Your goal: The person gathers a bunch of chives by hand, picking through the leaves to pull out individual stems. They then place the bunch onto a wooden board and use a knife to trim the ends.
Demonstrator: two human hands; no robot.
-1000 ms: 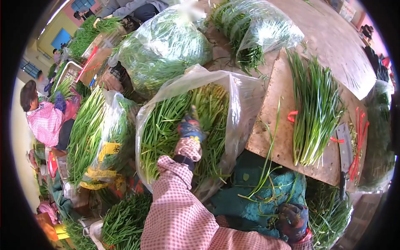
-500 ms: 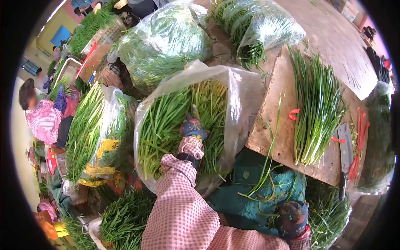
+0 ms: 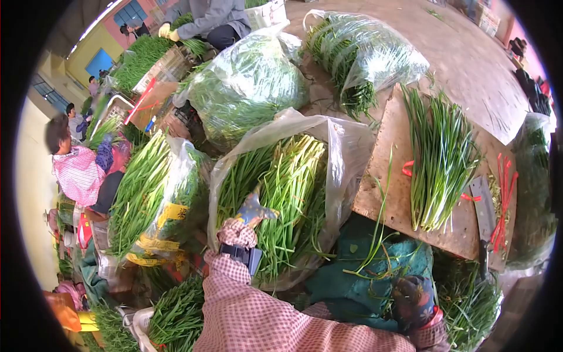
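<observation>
My left hand [image 3: 255,211], in a patterned cloth glove, is inside an open clear plastic bag [image 3: 346,158] full of garlic chives. Its fingers go in behind a thick bunch of garlic chives [image 3: 293,193] and close on it; the fingertips are hidden among the stalks. My right hand [image 3: 413,299], in a dark flowered glove, rests low beside the teal cloth [image 3: 334,281] over my lap. Its fingers look curled, and whatever they might hold is hidden. A few loose chive leaves [image 3: 375,246] lie across the cloth.
On the wooden board [image 3: 375,182] at the right lie a chive bunch [image 3: 440,164], a knife [image 3: 484,205] and red ties [image 3: 501,199]. More bagged chives [image 3: 246,88] stand ahead. A co-worker in pink check [image 3: 79,176] sits at left; another person [image 3: 217,23] squats at the back.
My left hand has drawn back towards me and left, and the chive bunch in the bag has risen and tilted with it. My right hand stays beside the cloth. The camera view has shifted slightly.
</observation>
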